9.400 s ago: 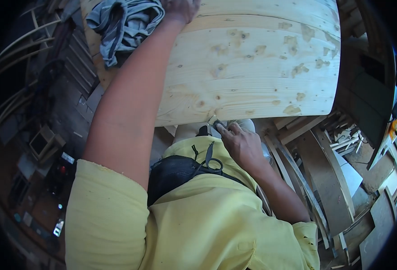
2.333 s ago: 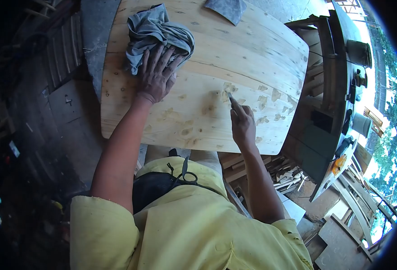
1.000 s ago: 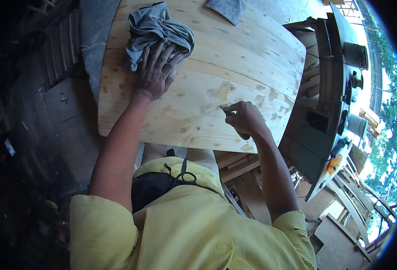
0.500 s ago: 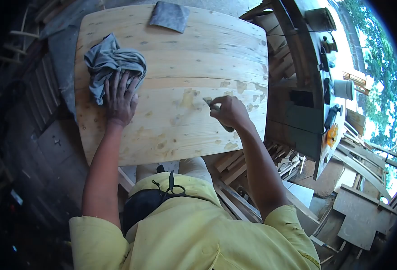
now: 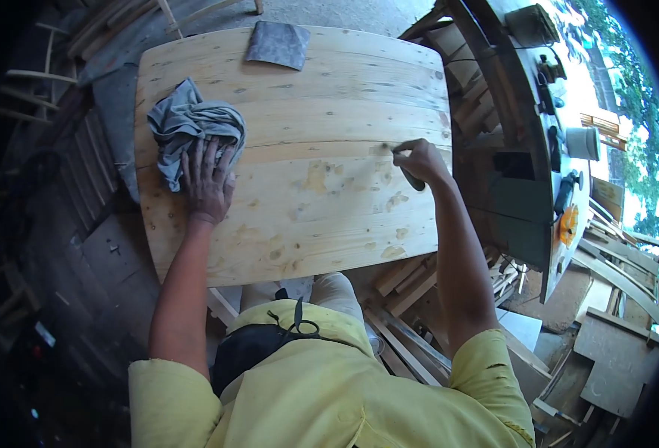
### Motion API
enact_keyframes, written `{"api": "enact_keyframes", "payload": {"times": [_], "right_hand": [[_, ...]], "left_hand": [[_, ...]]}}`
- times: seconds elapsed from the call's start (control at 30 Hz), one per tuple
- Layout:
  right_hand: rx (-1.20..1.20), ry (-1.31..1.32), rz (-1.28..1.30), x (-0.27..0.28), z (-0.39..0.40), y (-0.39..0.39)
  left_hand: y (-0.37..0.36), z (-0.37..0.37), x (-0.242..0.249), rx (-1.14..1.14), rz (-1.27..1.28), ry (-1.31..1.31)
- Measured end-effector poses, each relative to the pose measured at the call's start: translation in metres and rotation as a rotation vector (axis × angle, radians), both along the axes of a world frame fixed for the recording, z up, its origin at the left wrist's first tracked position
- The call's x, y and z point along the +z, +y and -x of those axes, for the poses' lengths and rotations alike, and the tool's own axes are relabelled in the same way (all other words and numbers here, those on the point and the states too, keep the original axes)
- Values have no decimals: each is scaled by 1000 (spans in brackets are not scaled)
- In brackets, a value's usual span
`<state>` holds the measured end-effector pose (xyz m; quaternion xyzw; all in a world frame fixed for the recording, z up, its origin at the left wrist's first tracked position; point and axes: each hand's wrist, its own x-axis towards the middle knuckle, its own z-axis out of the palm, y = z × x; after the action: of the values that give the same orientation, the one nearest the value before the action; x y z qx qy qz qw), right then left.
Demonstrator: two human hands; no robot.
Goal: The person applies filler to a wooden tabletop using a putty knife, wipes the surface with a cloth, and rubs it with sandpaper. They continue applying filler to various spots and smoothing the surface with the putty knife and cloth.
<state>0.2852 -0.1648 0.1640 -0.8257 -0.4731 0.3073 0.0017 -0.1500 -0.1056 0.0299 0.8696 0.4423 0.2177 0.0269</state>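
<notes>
A pale wooden tabletop with brownish filler patches fills the middle of the head view. On its left part lies a crumpled grey-blue cloth. My left hand presses flat against the cloth's near edge, fingers spread over the folds. Over toward the right edge, my right hand is closed around a putty knife. Its dark handle sticks out below the fingers, and the tip points left, close over the wood. Part of the tool is hidden by the hand.
A grey sheet of sandpaper lies at the table's far edge. To the right stands a workbench carrying a whitish tub, tools and an orange item. Wood offcuts are piled below and right.
My right hand has moved to the right and slightly farther away over the tabletop with the putty knife. My left hand stays on the cloth. The whole view has shifted slightly.
</notes>
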Motion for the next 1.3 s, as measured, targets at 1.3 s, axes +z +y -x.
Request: {"api": "enact_keyframes", "payload": {"times": [1.3], "right_hand": [[149, -75, -5, -19, 104, 81]], "left_hand": [[0, 2, 3, 14, 90, -50]]}}
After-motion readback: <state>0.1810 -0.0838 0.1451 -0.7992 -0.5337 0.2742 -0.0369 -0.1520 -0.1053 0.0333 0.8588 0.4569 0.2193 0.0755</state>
